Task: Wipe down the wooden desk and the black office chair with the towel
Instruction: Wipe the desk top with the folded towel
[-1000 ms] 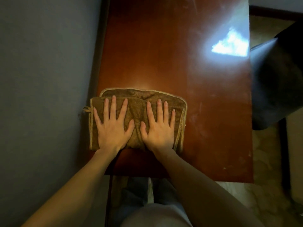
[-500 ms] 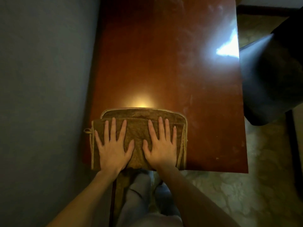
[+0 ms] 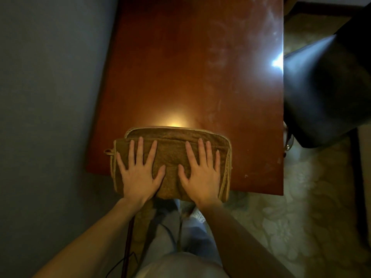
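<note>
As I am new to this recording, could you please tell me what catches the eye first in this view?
First come the two hands, the left hand and the right hand, pressed flat with fingers spread on a folded brown towel at the near edge of the reddish wooden desk. Next is a bright white glare at the desk's right edge, next to the black office chair standing to its right.

A glossy reddish-brown wooden desk mirrors lamplight beneath a nubby, mustard-brown terry cloth towel; at right, a smooth black leather-look office chair shows sheen.
</note>
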Demonstrator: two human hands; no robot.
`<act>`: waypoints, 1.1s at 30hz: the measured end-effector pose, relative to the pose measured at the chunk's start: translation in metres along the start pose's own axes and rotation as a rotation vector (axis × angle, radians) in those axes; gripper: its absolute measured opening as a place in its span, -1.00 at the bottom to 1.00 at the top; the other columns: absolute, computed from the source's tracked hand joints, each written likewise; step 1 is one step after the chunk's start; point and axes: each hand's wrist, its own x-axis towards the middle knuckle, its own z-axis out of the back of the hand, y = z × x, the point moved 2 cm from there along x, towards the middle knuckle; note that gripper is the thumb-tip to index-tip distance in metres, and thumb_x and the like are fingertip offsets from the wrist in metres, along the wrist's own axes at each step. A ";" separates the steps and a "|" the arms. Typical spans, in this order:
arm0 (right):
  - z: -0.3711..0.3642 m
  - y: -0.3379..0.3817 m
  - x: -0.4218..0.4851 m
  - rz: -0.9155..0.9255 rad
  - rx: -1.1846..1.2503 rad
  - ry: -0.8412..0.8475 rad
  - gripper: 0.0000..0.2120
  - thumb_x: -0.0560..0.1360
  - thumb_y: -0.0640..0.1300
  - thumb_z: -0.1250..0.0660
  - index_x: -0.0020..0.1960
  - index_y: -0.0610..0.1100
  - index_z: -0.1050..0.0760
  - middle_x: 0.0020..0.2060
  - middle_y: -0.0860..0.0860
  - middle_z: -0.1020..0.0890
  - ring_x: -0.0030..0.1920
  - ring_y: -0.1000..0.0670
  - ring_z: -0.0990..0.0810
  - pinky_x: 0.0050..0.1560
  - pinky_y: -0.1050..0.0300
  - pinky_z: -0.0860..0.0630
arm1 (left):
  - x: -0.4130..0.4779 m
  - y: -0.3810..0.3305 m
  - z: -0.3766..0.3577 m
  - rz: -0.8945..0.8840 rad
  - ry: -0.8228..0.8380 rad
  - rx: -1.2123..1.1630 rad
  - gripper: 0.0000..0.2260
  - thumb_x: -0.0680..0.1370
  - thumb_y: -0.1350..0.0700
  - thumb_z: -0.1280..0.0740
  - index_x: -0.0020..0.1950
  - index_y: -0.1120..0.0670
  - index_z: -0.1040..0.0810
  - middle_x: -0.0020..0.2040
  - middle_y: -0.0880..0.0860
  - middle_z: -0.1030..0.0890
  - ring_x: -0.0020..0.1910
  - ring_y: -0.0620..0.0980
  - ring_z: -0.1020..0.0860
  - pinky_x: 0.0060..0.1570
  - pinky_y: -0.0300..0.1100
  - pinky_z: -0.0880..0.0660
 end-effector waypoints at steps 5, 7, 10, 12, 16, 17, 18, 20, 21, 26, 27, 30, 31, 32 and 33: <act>0.007 -0.038 -0.008 -0.034 -0.052 -0.020 -0.32 0.62 0.31 -0.04 0.66 0.14 0.05 0.66 -0.05 0.04 0.65 -0.08 0.17 0.59 -0.16 0.23 | -0.001 -0.032 -0.007 -0.052 -0.009 0.003 -0.32 0.61 -0.33 -0.02 0.69 -0.10 -0.02 0.69 0.12 0.03 0.66 0.21 0.05 0.50 0.45 0.08; 0.011 -0.049 -0.010 -0.050 -0.069 -0.027 -0.31 0.62 0.31 -0.04 0.66 0.14 0.06 0.66 -0.05 0.05 0.65 -0.08 0.18 0.59 -0.15 0.24 | 0.002 -0.044 -0.009 -0.060 -0.009 0.010 -0.32 0.61 -0.33 -0.01 0.69 -0.11 0.00 0.69 0.13 0.02 0.66 0.21 0.05 0.50 0.46 0.07; 0.014 -0.062 -0.012 -0.073 -0.079 -0.042 -0.31 0.60 0.30 -0.04 0.66 0.14 0.05 0.66 -0.05 0.02 0.65 -0.09 0.15 0.60 -0.18 0.17 | 0.004 -0.057 -0.012 -0.083 -0.019 0.009 -0.31 0.60 -0.33 -0.03 0.69 -0.12 0.02 0.69 0.14 0.02 0.66 0.22 0.04 0.49 0.48 0.05; 0.017 -0.068 -0.010 -0.086 -0.083 -0.044 -0.31 0.60 0.29 -0.05 0.66 0.14 0.04 0.66 -0.06 -0.01 0.65 -0.10 0.12 0.60 -0.20 0.13 | 0.008 -0.063 -0.012 -0.096 -0.021 0.014 -0.30 0.60 -0.33 -0.04 0.69 -0.12 0.02 0.69 0.14 0.01 0.66 0.22 0.04 0.49 0.48 0.05; 0.024 -0.082 -0.006 -0.086 -0.083 -0.051 -0.30 0.58 0.28 -0.05 0.66 0.14 0.04 0.65 -0.07 -0.02 0.65 -0.10 0.13 0.60 -0.22 0.11 | 0.020 -0.072 -0.012 -0.141 0.000 0.025 -0.28 0.59 -0.37 -0.02 0.69 -0.13 0.06 0.69 0.13 0.05 0.66 0.21 0.09 0.48 0.48 0.08; 0.025 -0.086 -0.004 -0.081 -0.088 -0.057 -0.29 0.58 0.28 -0.05 0.66 0.13 0.04 0.65 -0.07 -0.02 0.65 -0.10 0.13 0.60 -0.21 0.11 | 0.024 -0.075 -0.012 -0.152 -0.003 0.027 -0.27 0.59 -0.37 -0.02 0.69 -0.13 0.06 0.69 0.13 0.05 0.66 0.21 0.09 0.48 0.48 0.08; 0.027 -0.091 0.000 -0.080 -0.095 -0.062 -0.29 0.58 0.28 -0.06 0.66 0.13 0.03 0.65 -0.07 -0.02 0.65 -0.10 0.13 0.60 -0.21 0.12 | 0.029 -0.078 -0.012 -0.159 -0.007 0.027 -0.27 0.58 -0.38 -0.03 0.69 -0.13 0.05 0.69 0.13 0.04 0.66 0.22 0.07 0.47 0.49 0.08; 0.030 -0.097 0.006 -0.079 -0.110 -0.065 -0.28 0.58 0.27 -0.08 0.66 0.12 0.03 0.65 -0.08 -0.02 0.65 -0.10 0.13 0.60 -0.20 0.14 | 0.037 -0.084 -0.012 -0.166 -0.021 0.028 -0.27 0.58 -0.38 -0.05 0.69 -0.13 0.01 0.69 0.13 0.01 0.66 0.21 0.05 0.47 0.49 0.08; 0.031 -0.099 0.008 -0.079 -0.114 -0.065 -0.27 0.57 0.28 -0.09 0.66 0.12 0.03 0.65 -0.07 -0.02 0.65 -0.10 0.12 0.60 -0.19 0.15 | 0.039 -0.085 -0.013 -0.166 -0.027 0.028 -0.27 0.57 -0.38 -0.06 0.69 -0.13 0.00 0.69 0.13 0.01 0.66 0.21 0.05 0.48 0.48 0.08; 0.031 -0.105 0.016 -0.078 -0.127 -0.093 -0.26 0.55 0.28 -0.12 0.66 0.13 0.00 0.65 -0.08 -0.07 0.65 -0.11 0.08 0.60 -0.18 0.14 | 0.048 -0.090 -0.016 -0.173 -0.048 0.028 -0.25 0.56 -0.38 -0.08 0.69 -0.14 0.01 0.69 0.12 0.03 0.66 0.19 0.06 0.48 0.48 0.10; 0.032 -0.105 0.017 -0.083 -0.129 -0.096 -0.26 0.55 0.28 -0.12 0.66 0.13 0.00 0.65 -0.08 -0.07 0.65 -0.11 0.08 0.60 -0.18 0.14 | 0.050 -0.091 -0.015 -0.175 -0.048 0.028 -0.25 0.56 -0.38 -0.08 0.69 -0.14 0.01 0.69 0.12 0.03 0.66 0.19 0.07 0.48 0.48 0.10; 0.035 -0.109 0.024 -0.089 -0.133 -0.099 -0.25 0.54 0.28 -0.11 0.66 0.12 0.00 0.65 -0.08 -0.06 0.65 -0.10 0.08 0.60 -0.15 0.19 | 0.058 -0.094 -0.014 -0.187 -0.058 0.028 -0.25 0.56 -0.38 -0.08 0.69 -0.14 0.01 0.69 0.12 0.03 0.66 0.19 0.07 0.48 0.48 0.08; 0.036 -0.110 0.027 -0.086 -0.138 -0.099 -0.25 0.54 0.29 -0.11 0.66 0.12 0.00 0.65 -0.08 -0.06 0.65 -0.11 0.08 0.60 -0.16 0.19 | 0.061 -0.095 -0.015 -0.192 -0.063 0.029 -0.25 0.56 -0.38 -0.08 0.69 -0.15 0.02 0.69 0.11 0.03 0.66 0.18 0.06 0.48 0.48 0.07; 0.036 -0.109 0.032 -0.085 -0.146 -0.100 -0.24 0.54 0.29 -0.11 0.66 0.12 0.00 0.65 -0.09 -0.06 0.65 -0.11 0.08 0.60 -0.17 0.17 | 0.062 -0.095 -0.014 -0.193 -0.071 0.031 -0.25 0.56 -0.38 -0.08 0.68 -0.15 0.02 0.69 0.11 0.02 0.66 0.18 0.06 0.48 0.47 0.07; 0.037 -0.110 0.038 -0.088 -0.150 -0.098 -0.24 0.53 0.29 -0.12 0.66 0.11 0.00 0.64 -0.09 -0.06 0.65 -0.12 0.07 0.60 -0.19 0.15 | 0.066 -0.095 -0.015 -0.187 -0.073 0.031 -0.25 0.56 -0.38 -0.09 0.68 -0.15 0.02 0.69 0.10 0.02 0.66 0.17 0.05 0.49 0.46 0.07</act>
